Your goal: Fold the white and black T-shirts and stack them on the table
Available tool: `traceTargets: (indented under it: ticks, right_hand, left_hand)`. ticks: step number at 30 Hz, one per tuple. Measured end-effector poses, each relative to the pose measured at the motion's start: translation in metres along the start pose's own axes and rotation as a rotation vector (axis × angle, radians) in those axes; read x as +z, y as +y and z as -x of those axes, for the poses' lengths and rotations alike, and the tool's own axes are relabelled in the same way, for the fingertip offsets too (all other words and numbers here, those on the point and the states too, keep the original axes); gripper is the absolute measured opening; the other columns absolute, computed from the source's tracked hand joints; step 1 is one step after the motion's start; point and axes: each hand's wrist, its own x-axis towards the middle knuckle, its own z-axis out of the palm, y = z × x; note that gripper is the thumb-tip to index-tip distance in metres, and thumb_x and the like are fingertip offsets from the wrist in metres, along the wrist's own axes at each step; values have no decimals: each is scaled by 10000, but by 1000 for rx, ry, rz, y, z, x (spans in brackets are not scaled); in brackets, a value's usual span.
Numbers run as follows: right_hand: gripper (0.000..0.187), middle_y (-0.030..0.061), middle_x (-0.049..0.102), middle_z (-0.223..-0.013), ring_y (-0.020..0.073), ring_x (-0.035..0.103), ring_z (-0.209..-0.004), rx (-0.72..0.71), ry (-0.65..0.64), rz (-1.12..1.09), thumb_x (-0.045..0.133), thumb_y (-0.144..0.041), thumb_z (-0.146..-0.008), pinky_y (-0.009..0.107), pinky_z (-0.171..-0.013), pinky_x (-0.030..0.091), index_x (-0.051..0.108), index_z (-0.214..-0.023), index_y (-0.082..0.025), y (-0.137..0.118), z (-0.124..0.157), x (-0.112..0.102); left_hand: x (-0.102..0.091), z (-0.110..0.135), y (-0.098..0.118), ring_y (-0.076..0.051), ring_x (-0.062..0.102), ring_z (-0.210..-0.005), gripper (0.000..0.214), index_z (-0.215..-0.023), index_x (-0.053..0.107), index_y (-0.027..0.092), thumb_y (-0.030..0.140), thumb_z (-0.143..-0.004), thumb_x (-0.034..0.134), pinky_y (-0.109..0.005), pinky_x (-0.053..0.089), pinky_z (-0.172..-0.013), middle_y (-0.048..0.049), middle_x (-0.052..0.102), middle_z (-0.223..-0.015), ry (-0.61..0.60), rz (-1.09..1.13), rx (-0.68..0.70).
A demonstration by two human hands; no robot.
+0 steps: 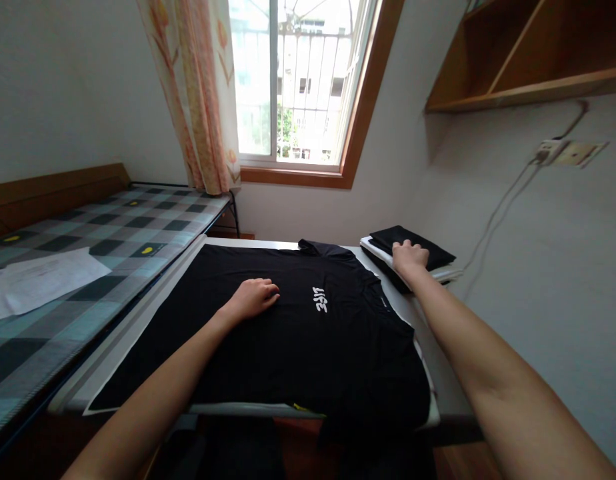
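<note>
A black T-shirt (268,347) with white lettering (319,299) lies spread out flat, its collar towards the right and one sleeve hanging over the near edge. My left hand (255,297) rests on the shirt's middle, left of the lettering, with loosely bent fingers and nothing visible in them. At the right, a folded black garment (441,252) tops a small stack of folded cloth (375,250) in white and black. On that garment lies my right hand (411,256), palm down with fingers bent; the fingertips are partly hidden.
Beneath the shirt is a white table (133,343). A bed with a checked cover (153,217) stands at the left, bearing papers (43,280). A curtain (203,100) hangs by the window at the back. Cables run down from a wall socket (551,152) below a wooden shelf (528,93).
</note>
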Motion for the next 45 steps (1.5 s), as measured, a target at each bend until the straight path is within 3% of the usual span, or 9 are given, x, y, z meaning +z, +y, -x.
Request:
traceTargets:
  ticks: [7,13,17,21,24,26,30,40,45]
  right_hand:
    - [492,209,498,-1320,360,489,-1178,-48,-96,-29,474,-446,-915,451,-890,370,527,-1311,-158,-6,5,-3]
    - [454,193,517,-1315,341,475,-1184,-136,82,-52,496,-412,-910,437,-925,345,562,-1278,-154,-29,27,-7]
    - [459,174,536,-1322,311,487,-1183,-253,67,-154,430,-469,-940,423,-943,348,593,-1254,-176,-59,49,-11]
    - [532,164,508,-1380,303,471,-1236,-301,3,-309,364,-543,-954,433,-977,346,575,-1295,-194,-90,71,1]
    - [597,147,408,-1487,297,382,-1338,-317,-63,-406,304,-580,-959,443,-1038,310,500,-1388,-215,-104,84,18]
    - [611,135,359,-1524,293,322,-1385,-318,-103,-432,273,-574,-967,445,-1079,269,452,-1432,-219,-108,89,30]
    - [587,128,323,-1546,284,276,-1416,-336,-120,-428,294,-525,-977,439,-1115,225,414,-1460,-212,-107,92,41]
    - [565,135,377,-1516,274,310,-1403,-353,-73,-416,286,-496,-986,446,-1109,238,462,-1429,-192,-104,96,38]
    - [596,151,361,-1521,331,307,-1394,-340,-117,-332,296,-512,-977,499,-1101,239,434,-1448,-175,-107,109,25]
  left_hand:
    - [3,0,-1,-178,638,-826,283,-1032,704,223,360,-929,479,-268,462,-719,-47,677,-925,0,16,-9]
    - [2,1,-2,-179,637,-828,279,-1035,701,227,364,-926,484,-273,467,-722,-43,673,-918,-3,45,-12]
    - [5,0,-4,-190,620,-890,296,-1046,702,225,374,-927,475,-309,468,-803,-60,661,-974,29,50,-22]
    - [15,0,-15,-252,548,-1126,401,-1215,634,227,446,-920,472,-413,415,-962,-106,603,-1207,100,-8,-159]
    - [26,0,-28,-341,293,-1391,577,-1378,513,241,566,-910,425,-514,268,-1093,-142,427,-1458,77,-65,-356]
    - [32,0,-36,-382,133,-1449,676,-1450,421,268,650,-897,355,-577,170,-1119,-132,300,-1549,-10,-57,-477]
    - [36,-1,-45,-390,99,-1457,772,-1513,272,296,730,-876,227,-626,118,-1113,-122,194,-1593,-168,13,-555]
    - [38,0,-45,-373,125,-1458,773,-1515,265,294,729,-877,224,-624,122,-1115,-120,191,-1593,-154,-12,-542]
    - [39,0,-46,-374,109,-1460,780,-1519,248,301,735,-873,220,-629,113,-1116,-111,183,-1596,-161,-11,-545]
